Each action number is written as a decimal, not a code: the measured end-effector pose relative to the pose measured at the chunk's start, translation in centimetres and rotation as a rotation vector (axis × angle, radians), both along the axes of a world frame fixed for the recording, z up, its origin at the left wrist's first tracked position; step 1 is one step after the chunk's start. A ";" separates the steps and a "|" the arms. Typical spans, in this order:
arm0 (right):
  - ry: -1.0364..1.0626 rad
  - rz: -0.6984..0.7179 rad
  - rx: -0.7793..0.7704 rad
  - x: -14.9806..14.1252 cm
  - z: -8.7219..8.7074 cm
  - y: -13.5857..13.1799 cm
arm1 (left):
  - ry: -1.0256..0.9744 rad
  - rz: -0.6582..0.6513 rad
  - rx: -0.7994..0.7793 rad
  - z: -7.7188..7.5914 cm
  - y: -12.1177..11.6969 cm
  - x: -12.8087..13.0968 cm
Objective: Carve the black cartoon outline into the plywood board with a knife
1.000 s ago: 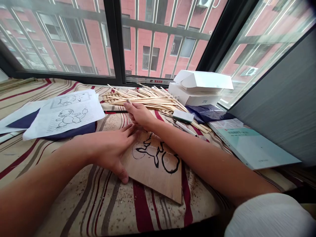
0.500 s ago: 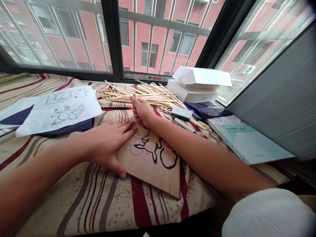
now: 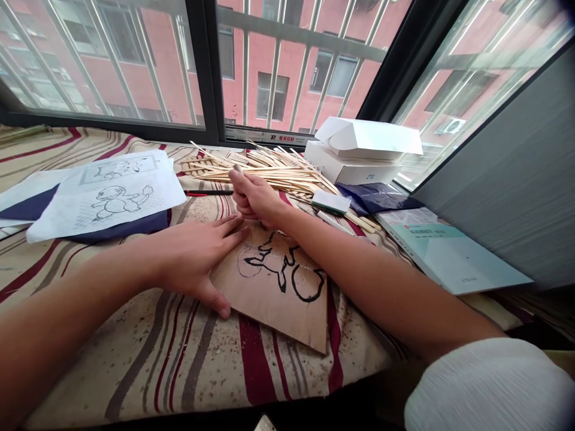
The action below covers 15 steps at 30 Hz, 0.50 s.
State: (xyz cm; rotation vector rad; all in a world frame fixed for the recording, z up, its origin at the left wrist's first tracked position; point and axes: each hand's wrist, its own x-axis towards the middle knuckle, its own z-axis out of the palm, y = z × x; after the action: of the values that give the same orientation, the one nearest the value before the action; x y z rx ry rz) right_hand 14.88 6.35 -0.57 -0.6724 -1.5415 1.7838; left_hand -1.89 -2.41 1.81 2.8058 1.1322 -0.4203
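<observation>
A thin wooden board (image 3: 269, 308) lies tilted across the cloth, bearing a thick black outline drawing and fainter pencil lines. My left hand (image 3: 197, 254) rests flat along its left edge, fingers stretched out and thumb apart near the front corner. Over the board's far end my right hand (image 3: 257, 200) is closed in a fist around a slim tool (image 3: 236, 170). Only the tool's pale upper end pokes out above the fist; its working end is hidden behind the hand. The left fingertips lie close beside the right fist.
Printed line drawings (image 3: 119, 200) lie at left, beside a black-and-red pen (image 3: 209, 193). Beyond are thin wooden sticks (image 3: 274, 173) and a white box (image 3: 359, 155). To the right are a sponge-like block (image 3: 331, 202), a white marker (image 3: 335, 222) and a book (image 3: 458, 254). Crumbs dot the striped cloth (image 3: 215, 371).
My right fist has shifted slightly left with the tool, whose visible end now leans further left. The left hand stays on the board; the whole view has moved a little.
</observation>
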 end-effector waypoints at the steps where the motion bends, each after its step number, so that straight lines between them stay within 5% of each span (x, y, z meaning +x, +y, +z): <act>1: 0.039 0.057 -0.012 0.4 0.2 -0.2 | -0.005 0.002 -0.002 0.0 0.0 0.0; 4: 0.092 0.123 -0.065 1.0 0.4 -0.5 | -0.005 0.007 -0.012 0.0 0.0 0.0; 10: 0.155 -0.316 -0.061 0.1 -0.1 -0.3 | -0.047 -0.027 0.008 -0.8 0.3 -0.7; 15: 0.195 -0.024 -0.192 1.4 0.6 -0.8 | 0.003 0.019 -0.052 -0.1 -0.2 -0.3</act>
State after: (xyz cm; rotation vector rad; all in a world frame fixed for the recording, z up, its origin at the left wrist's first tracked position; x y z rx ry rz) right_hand 16.31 5.58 0.02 -0.5849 -1.2401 1.9342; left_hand -2.17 -2.62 1.76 2.7487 1.1310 -0.4463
